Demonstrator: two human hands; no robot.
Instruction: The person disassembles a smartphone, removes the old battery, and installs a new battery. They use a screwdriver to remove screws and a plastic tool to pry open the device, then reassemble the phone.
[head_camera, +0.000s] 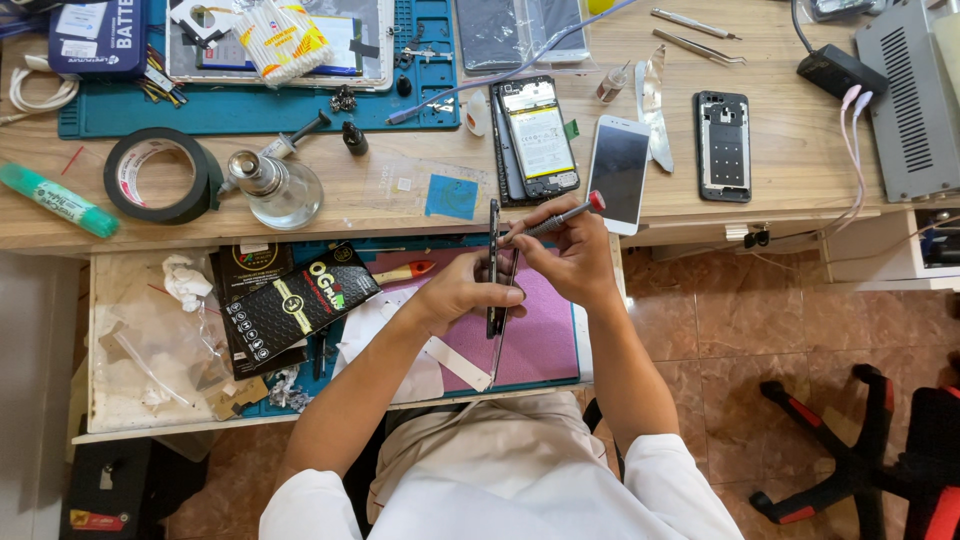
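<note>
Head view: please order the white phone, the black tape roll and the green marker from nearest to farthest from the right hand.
From the right hand:
1. White phone, on the desk just above the hand.
2. Black tape roll, far across on the desk's left part.
3. Green marker, beyond the roll, near the desk's left edge.

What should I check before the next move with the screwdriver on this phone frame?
1. Left hand grips phone frame, held on edge: ok.
2. Right hand holds screwdriver: ok.
3. Tip seated on the frame: cannot tell.
4. Purple mat under the hands: ok.
5. White phone overhangs the desk edge: not ok.
6. Opened phone lies apart from the hands: ok.
</note>
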